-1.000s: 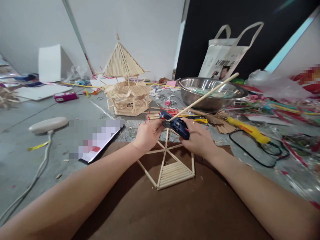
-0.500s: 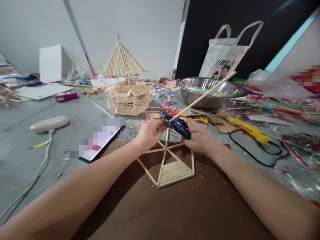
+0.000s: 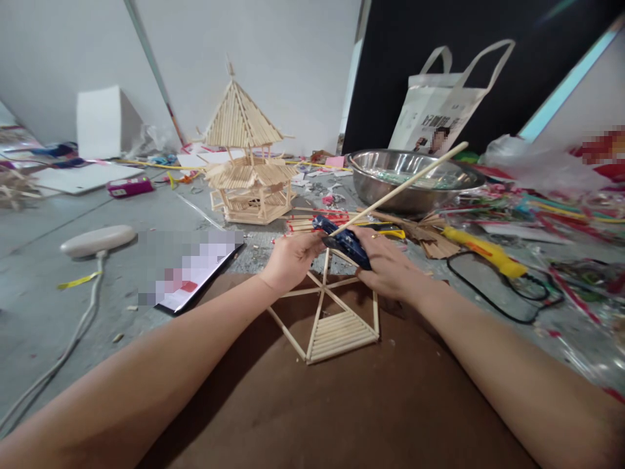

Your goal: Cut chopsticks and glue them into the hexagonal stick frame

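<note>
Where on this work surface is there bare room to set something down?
Bare: the brown board nearer than the stick frame; the grey floor between the white puck and the pagoda model. Crowded: the right side, around the steel bowl and yellow corded tool.

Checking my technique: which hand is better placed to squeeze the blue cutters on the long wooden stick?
Probably the right hand: it wraps the blue cutters; the left hand only pinches the long wooden stick.

Wooden stick (image 3: 398, 189): long, thin, pale, slanting up to the right, lower end pinched in left hand (image 3: 291, 260). Dark blue tool (image 3: 344, 240): gripped in right hand (image 3: 388, 267), against the stick's lower end
</note>
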The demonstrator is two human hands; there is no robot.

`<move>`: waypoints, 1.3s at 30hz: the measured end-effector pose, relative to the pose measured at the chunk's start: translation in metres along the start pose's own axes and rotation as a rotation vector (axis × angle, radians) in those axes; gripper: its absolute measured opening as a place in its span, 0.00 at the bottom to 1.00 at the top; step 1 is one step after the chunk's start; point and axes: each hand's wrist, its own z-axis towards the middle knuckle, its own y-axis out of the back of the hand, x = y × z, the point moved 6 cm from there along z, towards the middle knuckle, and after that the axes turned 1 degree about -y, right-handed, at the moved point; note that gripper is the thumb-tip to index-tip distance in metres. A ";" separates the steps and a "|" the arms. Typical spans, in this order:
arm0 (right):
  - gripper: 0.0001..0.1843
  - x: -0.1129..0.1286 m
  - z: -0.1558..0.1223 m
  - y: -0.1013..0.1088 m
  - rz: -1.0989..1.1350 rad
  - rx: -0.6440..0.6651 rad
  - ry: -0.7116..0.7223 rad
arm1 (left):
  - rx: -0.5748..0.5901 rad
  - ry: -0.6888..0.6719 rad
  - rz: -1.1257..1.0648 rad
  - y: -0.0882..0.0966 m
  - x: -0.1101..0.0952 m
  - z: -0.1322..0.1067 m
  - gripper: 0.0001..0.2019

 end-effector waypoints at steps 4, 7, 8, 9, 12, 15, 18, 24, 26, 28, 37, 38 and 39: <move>0.36 0.000 -0.001 0.000 -0.030 -0.008 0.015 | -0.001 0.119 -0.176 -0.004 0.002 0.000 0.10; 0.37 0.000 -0.001 0.000 -0.087 -0.022 0.037 | 0.050 0.244 -0.367 -0.010 0.007 0.000 0.15; 0.38 -0.001 -0.002 0.000 -0.100 -0.032 0.040 | 0.068 0.265 -0.415 -0.012 0.007 0.000 0.15; 0.38 -0.001 -0.002 0.001 -0.107 -0.040 0.041 | 0.079 0.272 -0.443 -0.013 0.008 0.000 0.15; 0.38 -0.001 -0.001 0.002 -0.099 -0.057 0.038 | 0.085 0.237 -0.430 -0.012 0.009 0.000 0.13; 0.36 -0.002 -0.001 0.001 -0.089 -0.055 0.026 | 0.078 0.183 -0.388 -0.011 0.010 0.000 0.12; 0.35 -0.002 -0.001 0.001 -0.093 -0.060 0.017 | 0.079 0.135 -0.334 -0.011 0.011 -0.001 0.10; 0.33 -0.002 -0.001 0.001 -0.099 -0.076 0.018 | 0.068 0.070 -0.260 -0.009 0.008 0.000 0.09; 0.32 -0.001 -0.001 0.001 -0.095 -0.079 0.015 | 0.060 0.045 -0.249 -0.008 0.004 0.001 0.09; 0.31 -0.002 -0.001 0.001 -0.094 -0.074 0.004 | 0.054 0.020 -0.251 -0.006 -0.001 0.002 0.09; 0.31 -0.003 -0.003 0.003 -0.098 -0.072 -0.016 | 0.047 0.018 -0.242 -0.004 -0.006 0.003 0.10; 0.31 -0.003 -0.003 0.003 -0.102 -0.073 -0.018 | 0.050 0.019 -0.243 -0.004 -0.006 0.003 0.10; 0.30 -0.003 -0.003 0.003 -0.104 -0.076 -0.019 | 0.051 0.020 -0.243 -0.004 -0.005 0.003 0.11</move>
